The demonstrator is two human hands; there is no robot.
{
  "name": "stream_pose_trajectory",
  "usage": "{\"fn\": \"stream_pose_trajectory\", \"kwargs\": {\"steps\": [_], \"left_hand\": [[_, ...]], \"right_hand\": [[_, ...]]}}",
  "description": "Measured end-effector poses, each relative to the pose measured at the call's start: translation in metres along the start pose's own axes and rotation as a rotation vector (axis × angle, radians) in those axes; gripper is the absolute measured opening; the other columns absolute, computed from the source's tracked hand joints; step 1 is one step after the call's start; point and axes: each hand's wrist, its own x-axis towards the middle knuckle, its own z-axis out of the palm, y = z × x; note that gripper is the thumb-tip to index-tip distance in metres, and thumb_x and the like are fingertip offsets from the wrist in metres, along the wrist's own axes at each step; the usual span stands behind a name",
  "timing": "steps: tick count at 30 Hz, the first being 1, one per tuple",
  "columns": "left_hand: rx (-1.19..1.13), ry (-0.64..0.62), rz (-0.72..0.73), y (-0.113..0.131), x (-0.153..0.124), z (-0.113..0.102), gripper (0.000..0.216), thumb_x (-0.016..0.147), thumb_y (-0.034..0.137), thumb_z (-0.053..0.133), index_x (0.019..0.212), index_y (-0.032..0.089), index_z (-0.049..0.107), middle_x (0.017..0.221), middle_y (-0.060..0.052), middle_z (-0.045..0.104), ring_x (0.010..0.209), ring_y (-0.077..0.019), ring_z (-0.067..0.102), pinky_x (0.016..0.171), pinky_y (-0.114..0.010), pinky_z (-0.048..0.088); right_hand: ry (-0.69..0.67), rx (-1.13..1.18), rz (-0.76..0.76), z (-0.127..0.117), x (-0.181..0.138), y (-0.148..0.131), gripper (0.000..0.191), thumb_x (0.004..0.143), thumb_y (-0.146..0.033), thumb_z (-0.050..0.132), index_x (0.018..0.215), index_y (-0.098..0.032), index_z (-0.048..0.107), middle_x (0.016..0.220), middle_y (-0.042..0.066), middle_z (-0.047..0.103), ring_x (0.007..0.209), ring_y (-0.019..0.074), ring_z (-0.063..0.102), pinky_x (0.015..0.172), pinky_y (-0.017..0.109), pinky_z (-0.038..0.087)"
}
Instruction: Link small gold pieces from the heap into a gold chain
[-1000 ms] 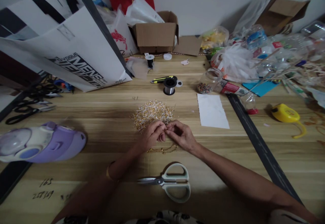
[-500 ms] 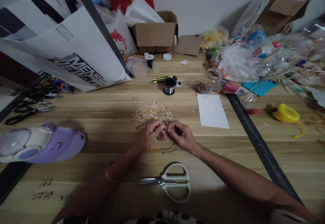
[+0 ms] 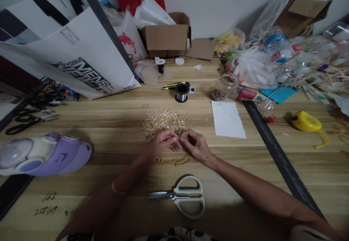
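At the near edge of a heap of small gold and silver jewellery pieces (image 3: 163, 121), my two hands meet fingertip to fingertip. My left hand (image 3: 166, 141) is closed in a pinch, its other fingers curled. Facing it, my right hand (image 3: 195, 144) also pinches with thumb and forefinger. Whatever sits between the fingertips is too small to name. Just below my hands lies a gold chain (image 3: 173, 161) on the wooden table (image 3: 122, 131). White-handled scissors (image 3: 181, 196) rest nearer to me, blades pointing left.
Beyond the heap stand a wire spool (image 3: 181, 93), a yellow cutter knife (image 3: 173, 85) and a bead jar (image 3: 225, 88). White paper (image 3: 229, 119) and a yellow tape measure (image 3: 307, 121) are to the right. Leftward are a purple bottle (image 3: 54, 153), dark scissors (image 3: 29, 121) and a big bag (image 3: 89, 62).
My left hand and forearm have shifted slightly, with the fingers turned a little. My right hand stays almost still. The chain, heap and scissors have not moved.
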Motion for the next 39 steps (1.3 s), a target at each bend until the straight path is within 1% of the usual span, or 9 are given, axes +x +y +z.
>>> {"fn": "stream_pose_trajectory", "kwargs": {"steps": [3,6,10,13,19,23,28,33,39], "left_hand": [[-0.01,-0.006,-0.008,-0.003,0.001,-0.001,0.029,0.075,0.039,0.066,0.08,0.012,0.054,0.068,-0.004,0.068,0.059,-0.0117,0.063,0.058,-0.023,0.049],[-0.05,-0.008,-0.025,-0.004,0.001,-0.002,0.028,0.076,0.037,0.066,0.08,0.012,0.055,0.069,-0.004,0.067,0.061,-0.0118,0.063,0.06,-0.024,0.05],[-0.058,-0.016,0.002,-0.001,0.001,-0.002,0.028,0.07,0.03,0.072,0.082,0.012,0.055,0.073,-0.004,0.068,0.066,-0.013,0.064,0.064,-0.025,0.051],[-0.053,-0.039,0.01,0.002,0.0,-0.003,0.031,0.067,0.026,0.075,0.085,0.012,0.055,0.077,-0.005,0.069,0.069,-0.0146,0.066,0.068,-0.029,0.052],[-0.063,-0.063,-0.028,0.001,0.001,-0.005,0.034,0.066,0.025,0.076,0.09,0.012,0.057,0.078,-0.007,0.071,0.073,-0.0166,0.069,0.07,-0.029,0.053],[-0.012,0.005,-0.027,-0.003,0.002,-0.006,0.039,0.063,0.03,0.077,0.093,0.011,0.06,0.079,-0.007,0.072,0.073,-0.0182,0.07,0.067,-0.029,0.054],[0.084,0.113,0.009,-0.005,0.002,-0.006,0.034,0.064,0.034,0.075,0.086,0.011,0.063,0.078,-0.008,0.073,0.073,-0.0193,0.07,0.064,-0.028,0.053],[0.094,0.128,0.037,0.0,0.0,-0.004,0.031,0.064,0.036,0.074,0.079,0.012,0.062,0.076,-0.006,0.071,0.072,-0.0181,0.069,0.063,-0.028,0.053],[0.109,0.18,0.081,0.008,-0.001,-0.003,0.027,0.065,0.036,0.073,0.075,0.013,0.063,0.072,-0.003,0.068,0.069,-0.0154,0.065,0.064,-0.026,0.051]], "right_hand": [[-0.004,0.007,0.01,0.0,0.0,-0.001,0.022,0.085,-0.038,0.056,0.08,-0.017,0.054,0.063,-0.001,0.052,0.055,0.011,0.045,0.051,0.023,0.037],[0.006,0.012,0.011,0.0,0.0,-0.002,0.024,0.084,-0.04,0.057,0.079,-0.017,0.055,0.063,-0.001,0.053,0.056,0.0111,0.046,0.052,0.023,0.037],[0.038,0.055,0.022,0.0,0.001,-0.003,0.024,0.084,-0.04,0.058,0.079,-0.016,0.055,0.065,0.0,0.053,0.057,0.0113,0.047,0.053,0.023,0.038],[0.077,0.076,0.025,-0.001,0.001,-0.002,0.023,0.083,-0.039,0.059,0.078,-0.016,0.055,0.064,-0.001,0.051,0.055,0.0104,0.045,0.051,0.023,0.036],[0.099,0.077,0.022,-0.001,0.001,-0.003,0.025,0.082,-0.041,0.059,0.077,-0.017,0.055,0.062,-0.001,0.051,0.053,0.0096,0.043,0.049,0.022,0.036],[0.098,0.11,0.037,-0.002,0.002,-0.006,0.027,0.081,-0.043,0.06,0.077,-0.017,0.054,0.061,-0.002,0.05,0.052,0.0096,0.044,0.049,0.022,0.036],[0.097,0.166,0.054,-0.003,0.003,-0.008,0.028,0.081,-0.043,0.06,0.076,-0.017,0.053,0.059,-0.003,0.049,0.05,0.009,0.044,0.047,0.022,0.037],[0.076,0.167,0.031,-0.004,0.003,-0.007,0.026,0.082,-0.042,0.06,0.077,-0.017,0.054,0.06,-0.002,0.05,0.052,0.0097,0.045,0.05,0.023,0.038],[0.056,0.183,0.03,-0.003,0.002,-0.012,0.026,0.082,-0.042,0.061,0.077,-0.018,0.054,0.057,-0.004,0.048,0.05,0.0099,0.043,0.048,0.023,0.035]]}}
